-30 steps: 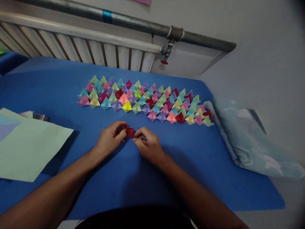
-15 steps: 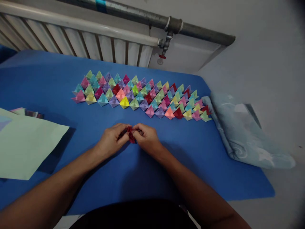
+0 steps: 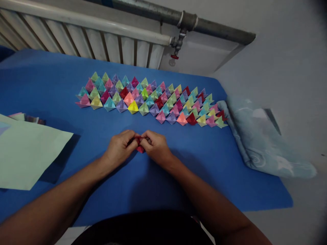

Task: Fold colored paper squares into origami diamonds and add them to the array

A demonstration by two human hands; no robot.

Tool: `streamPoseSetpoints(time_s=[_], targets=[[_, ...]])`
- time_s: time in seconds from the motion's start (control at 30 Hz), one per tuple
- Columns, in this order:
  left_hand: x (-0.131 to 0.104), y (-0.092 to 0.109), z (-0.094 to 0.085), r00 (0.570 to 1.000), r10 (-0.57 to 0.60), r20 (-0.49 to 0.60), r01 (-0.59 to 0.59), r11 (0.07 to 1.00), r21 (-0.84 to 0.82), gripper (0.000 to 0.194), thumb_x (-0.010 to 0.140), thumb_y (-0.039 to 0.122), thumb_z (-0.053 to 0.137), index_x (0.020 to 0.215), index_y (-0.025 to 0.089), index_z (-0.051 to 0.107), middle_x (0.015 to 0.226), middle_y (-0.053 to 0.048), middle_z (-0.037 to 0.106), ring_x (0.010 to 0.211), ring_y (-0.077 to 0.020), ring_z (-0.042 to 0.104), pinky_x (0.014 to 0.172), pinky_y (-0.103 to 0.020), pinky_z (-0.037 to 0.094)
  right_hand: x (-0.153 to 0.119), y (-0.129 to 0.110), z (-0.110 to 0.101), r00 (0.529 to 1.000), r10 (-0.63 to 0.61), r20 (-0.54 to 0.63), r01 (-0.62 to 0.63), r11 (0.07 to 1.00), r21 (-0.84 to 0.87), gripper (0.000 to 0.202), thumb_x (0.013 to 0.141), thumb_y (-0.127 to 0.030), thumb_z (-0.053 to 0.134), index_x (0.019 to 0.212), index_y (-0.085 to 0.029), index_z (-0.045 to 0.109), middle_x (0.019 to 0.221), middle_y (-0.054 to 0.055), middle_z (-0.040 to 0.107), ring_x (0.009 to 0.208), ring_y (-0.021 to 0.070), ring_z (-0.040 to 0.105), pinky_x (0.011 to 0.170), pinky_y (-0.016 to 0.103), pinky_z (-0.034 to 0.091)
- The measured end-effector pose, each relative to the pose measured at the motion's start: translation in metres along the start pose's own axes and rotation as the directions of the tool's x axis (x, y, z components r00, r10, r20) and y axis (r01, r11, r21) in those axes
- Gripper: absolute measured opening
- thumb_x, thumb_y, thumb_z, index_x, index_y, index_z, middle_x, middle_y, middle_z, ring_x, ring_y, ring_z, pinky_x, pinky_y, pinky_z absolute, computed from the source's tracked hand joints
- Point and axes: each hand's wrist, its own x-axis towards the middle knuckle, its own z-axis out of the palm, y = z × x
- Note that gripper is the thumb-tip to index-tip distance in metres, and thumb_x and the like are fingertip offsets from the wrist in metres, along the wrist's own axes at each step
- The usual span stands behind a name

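Between my two hands is a small folded piece of red paper, close above the blue table surface. My left hand pinches its left side with thumb and fingers. On the other side, my right hand grips it the same way, so most of the paper is hidden by my fingers. Beyond my hands stand several rows of small folded paper boats in pink, yellow, green, blue, purple and red.
Pale green paper sheets lie at the left, with more coloured paper behind them. A folded light-blue blanket rests at the right edge of the blue table. Behind are a white radiator and a pipe with a red-handled valve.
The red paper's lower part now shows as a smoother pointed shape below my fingers. My hands have barely shifted, and the whole view has tilted slightly.
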Motion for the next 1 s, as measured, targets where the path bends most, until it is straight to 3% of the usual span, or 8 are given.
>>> streamPoseSetpoints(time_s=[0.23,0.37,0.47,0.57,0.73,1.0], targets=[[-0.001,0.0,0.003,0.992,-0.124,0.012,0.125,0.986,-0.106,0.014,0.084,0.028,0.055,0.081,0.02,0.066,0.072,-0.001,0.067,0.056,-0.0124,0.06,0.052,-0.024,0.046,0.002,0.0,0.002,0.999,0.052,0.011,-0.053,0.997,0.061,0.009,0.081,-0.018,0.055,0.073,-0.021,0.058,0.064,-0.004,0.058,0.061,0.011,0.051,0.057,0.023,0.037],[0.002,0.002,0.002,0.966,-0.258,-0.021,0.247,0.943,-0.224,0.017,0.083,0.035,0.058,0.085,0.019,0.065,0.069,-0.001,0.067,0.054,-0.0133,0.061,0.052,-0.025,0.048,0.001,-0.004,-0.005,0.994,0.103,0.035,-0.108,0.965,0.241,0.012,0.084,-0.033,0.057,0.082,-0.021,0.061,0.065,-0.004,0.059,0.06,0.0112,0.054,0.057,0.023,0.042],[0.005,0.004,0.001,0.93,-0.358,-0.087,0.308,0.885,-0.35,0.023,0.08,0.037,0.06,0.094,0.019,0.065,0.066,0.002,0.067,0.049,-0.0122,0.06,0.05,-0.025,0.048,-0.003,-0.006,-0.009,0.996,0.087,-0.03,-0.075,0.957,0.282,0.023,0.08,-0.043,0.063,0.088,-0.021,0.061,0.07,-0.003,0.06,0.061,0.0116,0.055,0.058,0.024,0.044],[0.008,0.006,0.0,0.903,-0.424,-0.076,0.337,0.806,-0.487,0.025,0.075,0.036,0.064,0.093,0.02,0.063,0.066,0.002,0.069,0.048,-0.0121,0.061,0.051,-0.025,0.049,-0.006,-0.005,-0.007,0.997,0.036,-0.073,-0.018,0.972,0.234,0.022,0.073,-0.034,0.068,0.09,-0.023,0.06,0.081,-0.001,0.063,0.065,0.0113,0.056,0.06,0.024,0.045],[0.01,0.011,-0.001,0.887,-0.462,-0.006,0.382,0.741,-0.552,0.03,0.069,0.037,0.068,0.092,0.019,0.063,0.067,0.0,0.071,0.052,-0.0141,0.064,0.054,-0.027,0.052,-0.003,0.0,-0.002,0.997,0.01,-0.074,0.011,0.96,0.281,0.015,0.076,-0.028,0.059,0.089,-0.022,0.06,0.081,-0.001,0.062,0.063,0.0103,0.057,0.059,0.023,0.045],[0.013,0.016,-0.012,0.885,-0.464,0.033,0.417,0.759,-0.5,0.034,0.067,0.041,0.07,0.091,0.017,0.068,0.082,-0.004,0.074,0.068,-0.018,0.068,0.065,-0.033,0.057,0.004,-0.001,-0.012,0.987,0.157,0.024,-0.15,0.865,0.479,0.015,0.071,-0.03,0.058,0.084,-0.022,0.059,0.063,-0.006,0.057,0.053,0.0096,0.052,0.049,0.021,0.04]])
